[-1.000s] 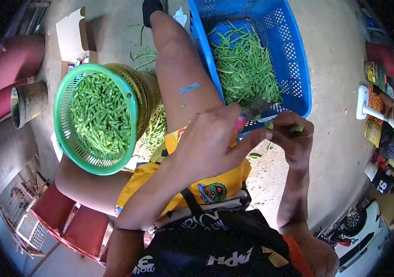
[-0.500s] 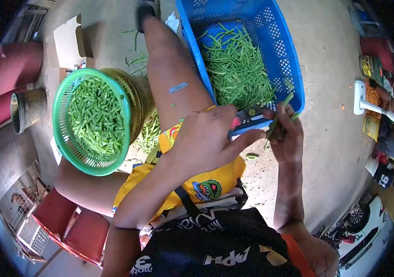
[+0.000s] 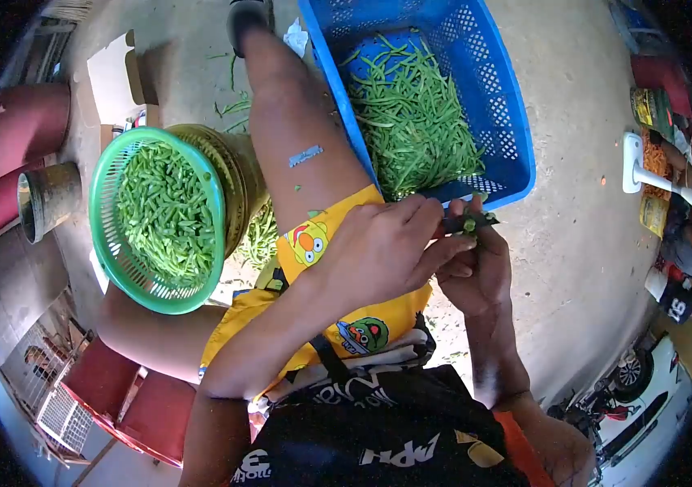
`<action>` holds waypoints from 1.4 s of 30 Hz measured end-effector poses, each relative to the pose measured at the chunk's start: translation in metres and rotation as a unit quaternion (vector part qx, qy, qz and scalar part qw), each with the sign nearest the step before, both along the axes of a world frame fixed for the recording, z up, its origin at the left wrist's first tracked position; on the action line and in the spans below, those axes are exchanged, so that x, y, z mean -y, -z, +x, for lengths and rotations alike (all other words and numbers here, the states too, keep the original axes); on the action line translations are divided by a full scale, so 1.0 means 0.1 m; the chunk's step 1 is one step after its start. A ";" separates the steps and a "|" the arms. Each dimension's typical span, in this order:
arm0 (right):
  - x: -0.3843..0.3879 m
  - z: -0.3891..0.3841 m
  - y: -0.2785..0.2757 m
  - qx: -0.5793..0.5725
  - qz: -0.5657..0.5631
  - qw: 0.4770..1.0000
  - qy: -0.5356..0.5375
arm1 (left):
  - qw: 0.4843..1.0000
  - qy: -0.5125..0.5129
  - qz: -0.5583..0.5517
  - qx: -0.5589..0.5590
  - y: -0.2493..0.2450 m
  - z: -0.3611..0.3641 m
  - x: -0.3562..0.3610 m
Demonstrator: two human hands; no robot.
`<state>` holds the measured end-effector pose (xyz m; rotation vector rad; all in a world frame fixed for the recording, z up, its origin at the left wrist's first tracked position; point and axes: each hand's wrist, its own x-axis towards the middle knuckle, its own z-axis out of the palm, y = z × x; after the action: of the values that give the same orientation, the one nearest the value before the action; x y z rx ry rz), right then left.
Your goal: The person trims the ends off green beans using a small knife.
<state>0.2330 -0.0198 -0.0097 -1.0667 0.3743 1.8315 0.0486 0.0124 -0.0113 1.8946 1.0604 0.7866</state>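
My left hand [image 3: 382, 247] is closed around a small knife [image 3: 458, 219]; only its dark blade shows past my fingers. My right hand [image 3: 480, 268] pinches a green bean [image 3: 469, 226] against the blade, just in front of the near rim of a blue crate [image 3: 516, 122]. The crate holds a heap of whole green beans [image 3: 415, 114]. A green basket [image 3: 107, 243] full of cut bean pieces [image 3: 163, 211] rests on my left thigh, over a yellow-green basket [image 3: 240, 170].
My right leg [image 3: 297, 138] stretches forward between the baskets and the crate. More beans [image 3: 261, 235] lie under the baskets. Red stools [image 3: 127, 398] and dark pots [image 3: 38, 114] stand at left. Bare concrete floor [image 3: 589, 227] lies at right, with clutter at the far right edge.
Both hands drew closer together and nearer my body. The long bean held upright by the right hand is now a short piece at the blade. The knife's pink handle is hidden.
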 end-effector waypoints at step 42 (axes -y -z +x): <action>-0.83 0.95 1.20 0.327 0.084 0.941 -0.004 | 0.984 -0.004 -0.146 0.101 -0.12 -0.03 -0.06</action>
<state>0.3279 0.0627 -0.1294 -1.4712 -0.1804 1.3781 0.0452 0.0183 0.0005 1.5308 0.9985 0.7642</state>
